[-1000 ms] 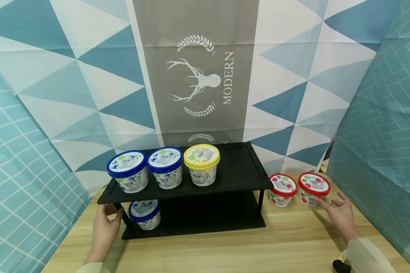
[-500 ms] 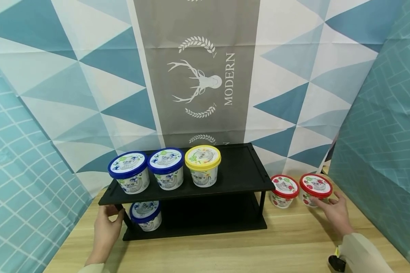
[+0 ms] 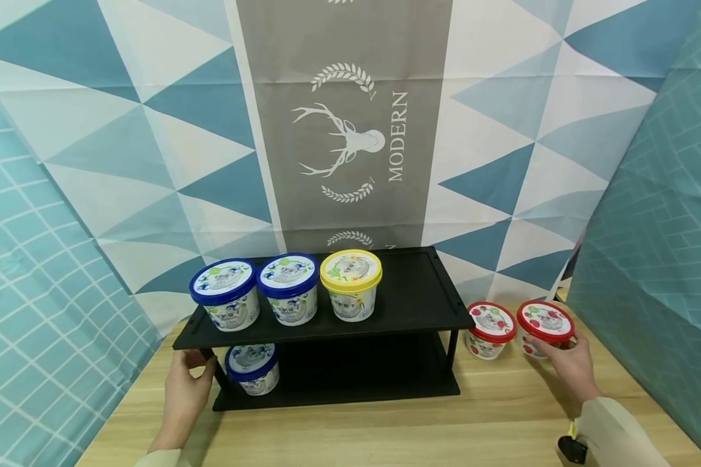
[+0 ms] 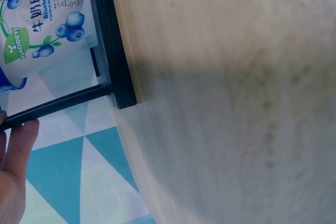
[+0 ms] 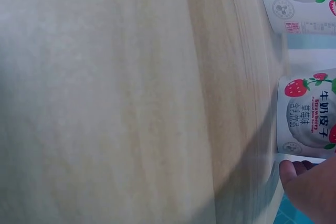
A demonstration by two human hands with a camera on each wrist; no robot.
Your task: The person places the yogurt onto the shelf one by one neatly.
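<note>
In the head view my left hand holds the left post of a black two-tier rack, thumb and fingers around it. On the rack's lower shelf, beside that post, stands a blue-lidded tub, labelled Blueberries in the left wrist view. My right hand grips the far-right red-lidded tub, its thumb on the front and its fingers at the right side. That tub stands upright on the wooden table, with a Strawberry label visible in the right wrist view. Another red-lidded tub sits just left of it.
Two blue-lidded tubs, a left one and a right one, stand on the upper shelf with a yellow-lidded tub. Patterned cloth hangs behind, and teal cloth borders the table on the right.
The right hand has moved forward and closed around the far-right red-lidded tub. The left hand keeps its hold on the rack post. The whole head view has shifted slightly.
</note>
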